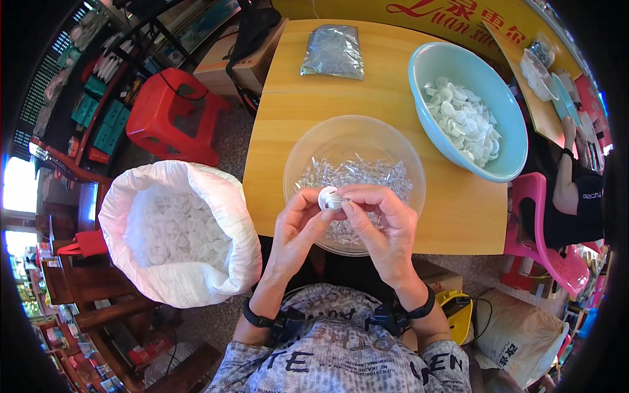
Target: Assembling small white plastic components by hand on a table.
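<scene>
Over the near half of a round translucent tub (293, 154), both my hands meet fingertip to fingertip. A small white round plastic piece (328, 198) with dark reddish spots is pinched between the thumb and finger of my left hand (296, 226). Against its right side, the thumb and forefinger of my right hand (388, 226) are closed. Something thin shows between those right fingertips; whether it belongs to the white piece or is a separate clear stick, I cannot tell. Many thin clear plastic sticks (354, 171) lie in the tub below.
A light blue basin (419, 98) of white round plastic pieces (462, 121) stands right on the wooden table (275, 131). At the back lies a silvery plastic bag (333, 52). Left are an open white sack (170, 281) of white pieces and a red stool (160, 118). Another person's arm (565, 180) shows right.
</scene>
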Demonstrator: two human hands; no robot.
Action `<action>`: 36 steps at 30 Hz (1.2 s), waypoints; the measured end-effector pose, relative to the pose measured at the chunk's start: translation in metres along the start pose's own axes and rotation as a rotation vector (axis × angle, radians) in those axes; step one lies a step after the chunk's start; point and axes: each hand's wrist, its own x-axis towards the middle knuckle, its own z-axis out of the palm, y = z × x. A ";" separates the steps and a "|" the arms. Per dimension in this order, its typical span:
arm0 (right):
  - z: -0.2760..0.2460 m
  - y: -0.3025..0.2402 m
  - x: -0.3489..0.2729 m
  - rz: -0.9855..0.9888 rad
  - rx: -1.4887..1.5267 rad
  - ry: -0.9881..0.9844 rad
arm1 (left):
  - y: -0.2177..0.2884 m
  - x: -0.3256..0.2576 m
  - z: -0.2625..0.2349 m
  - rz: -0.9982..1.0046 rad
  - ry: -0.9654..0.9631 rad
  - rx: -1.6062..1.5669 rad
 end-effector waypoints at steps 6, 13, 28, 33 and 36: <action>0.000 -0.002 0.000 0.025 -0.002 -0.009 | -0.001 -0.001 -0.002 -0.048 0.001 -0.087; 0.000 -0.003 0.000 0.019 -0.061 -0.020 | -0.003 -0.001 -0.006 -0.044 -0.031 -0.119; 0.000 -0.005 0.000 -0.045 -0.133 -0.043 | -0.003 -0.002 -0.011 -0.057 -0.057 -0.090; 0.001 -0.005 0.000 -0.039 -0.125 -0.036 | -0.005 -0.002 -0.012 -0.047 -0.065 -0.096; 0.000 -0.006 0.001 -0.051 -0.139 -0.047 | -0.004 -0.002 -0.012 -0.047 -0.071 -0.097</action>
